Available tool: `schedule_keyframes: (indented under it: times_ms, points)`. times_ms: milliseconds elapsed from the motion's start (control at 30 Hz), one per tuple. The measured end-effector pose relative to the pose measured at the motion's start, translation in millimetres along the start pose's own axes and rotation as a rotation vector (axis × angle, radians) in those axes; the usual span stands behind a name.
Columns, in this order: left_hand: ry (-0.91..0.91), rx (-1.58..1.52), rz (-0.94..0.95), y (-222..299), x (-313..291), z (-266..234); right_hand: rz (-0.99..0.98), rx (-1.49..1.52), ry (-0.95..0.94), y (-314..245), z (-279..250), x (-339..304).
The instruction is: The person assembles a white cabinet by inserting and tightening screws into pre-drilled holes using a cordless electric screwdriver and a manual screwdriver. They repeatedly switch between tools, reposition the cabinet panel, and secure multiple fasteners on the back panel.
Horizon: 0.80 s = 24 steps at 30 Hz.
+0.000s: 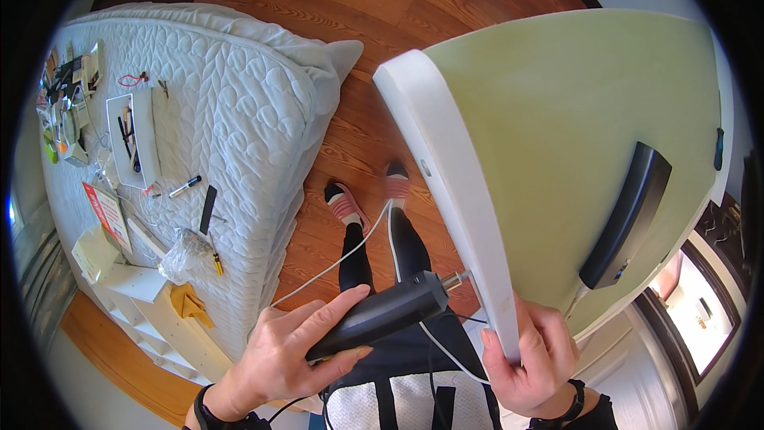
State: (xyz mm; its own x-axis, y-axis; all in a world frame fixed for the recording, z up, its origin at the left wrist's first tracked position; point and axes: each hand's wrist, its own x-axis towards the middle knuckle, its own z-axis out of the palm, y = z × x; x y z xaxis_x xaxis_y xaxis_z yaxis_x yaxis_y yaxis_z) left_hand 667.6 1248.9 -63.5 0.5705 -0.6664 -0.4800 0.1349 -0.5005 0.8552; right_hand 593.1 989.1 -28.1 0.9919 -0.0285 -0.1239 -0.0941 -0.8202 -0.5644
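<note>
Reddish-brown wooden floorboards (461,0) below; off to the left, a bed in a white quilted cover (255,99). On the right, a broad pale-green panel (541,111) edged by a thick, curved white rim (436,135), with a long black curved bar (633,211) against the green face. Probably bulky and stiff, awkward to steady from one end; sensibly taken by the rim, pinched near its lower end between thumb and fingers of the right hand (537,358). In the left hand (278,346), clasped between thumb and fingers, a black faceted bar-shaped piece with a silver metal end (386,310), pointed at the rim; hard to tell whether touching. Likely rigid, fairly light, slightly slick; best held around the thick body, clear of the metal. Beyond, a thin white cable (333,268), limp and flexible.
</note>
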Motion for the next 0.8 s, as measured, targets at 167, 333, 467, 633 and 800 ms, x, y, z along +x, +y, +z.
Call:
schedule_keyframes:
  times_ms: [167,333,467,633,800]
  points:
    - [-0.041,0.036,-0.094,6.7,-0.7,-4.7,-0.001,0.015,0.023,0.3,1.1,1.8]
    - [0.007,0.058,-0.01,7.3,0.3,-3.6,0.004,0.02,0.034,-0.6,2.2,2.2]
    - [0.01,0.06,-0.006,5.7,-0.6,-2.3,0.003,0.013,0.04,-0.7,2.2,2.0]
    - [-0.003,0.087,-0.01,4.9,-1.8,-3.1,-0.002,0.0,0.039,-0.2,2.7,1.3]
    - [0.014,0.076,0.01,3.1,-1.5,-1.4,0.007,-0.015,0.014,-0.7,0.7,0.6]
